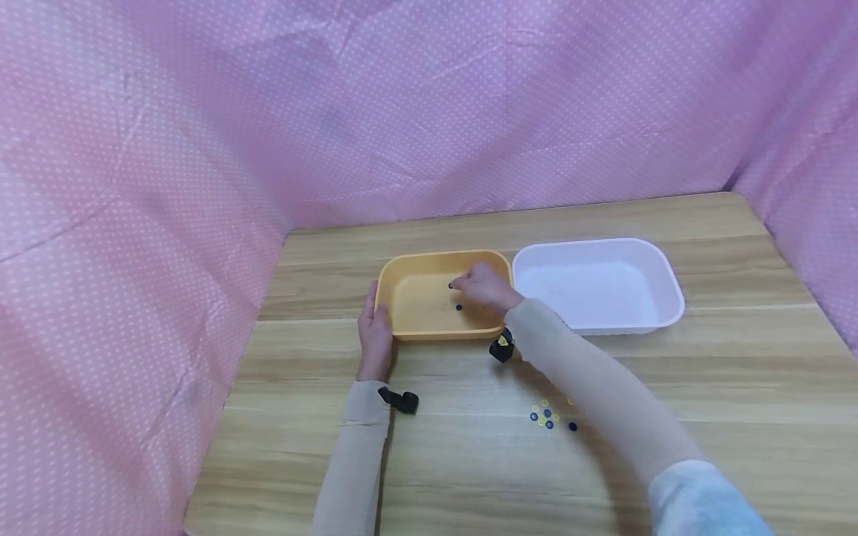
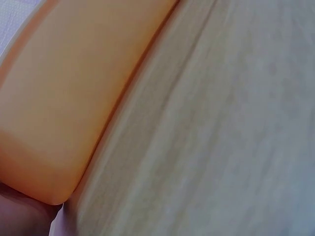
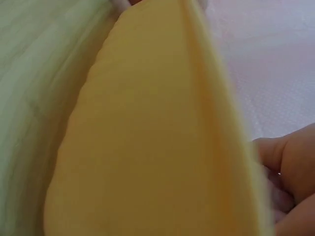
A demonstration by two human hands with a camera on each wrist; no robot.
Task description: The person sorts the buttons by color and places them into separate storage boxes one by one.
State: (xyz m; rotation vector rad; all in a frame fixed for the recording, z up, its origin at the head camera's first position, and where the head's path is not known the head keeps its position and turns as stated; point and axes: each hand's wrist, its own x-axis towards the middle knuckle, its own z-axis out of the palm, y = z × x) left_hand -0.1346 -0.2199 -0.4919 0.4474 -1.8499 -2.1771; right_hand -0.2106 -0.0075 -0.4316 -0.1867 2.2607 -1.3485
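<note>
On the left, my left hand [image 1: 375, 335] grips the left end of a yellow plastic tray [image 1: 415, 334], whose outer wall [image 2: 74, 88] fills much of the left wrist view. My right hand [image 1: 488, 286] reaches over the tray's right part. At its fingertips is a small dark ring [image 1: 450, 286], which looks pinched. A second small dark piece [image 1: 459, 307] lies on the tray floor below that hand. In the right wrist view the tray's wall [image 3: 133, 123] hides the fingertips; the right hand [image 3: 295, 172] shows curled fingers beyond the rim.
A white tray [image 1: 596, 328] stands right beside the yellow one. Several small yellow and dark blue rings [image 1: 547, 413] lie on the wooden table [image 1: 469, 447] near the right forearm, with a dark piece [image 1: 573, 426] beside them. Pink dotted cloth [image 1: 429, 112] surrounds the table's back and sides.
</note>
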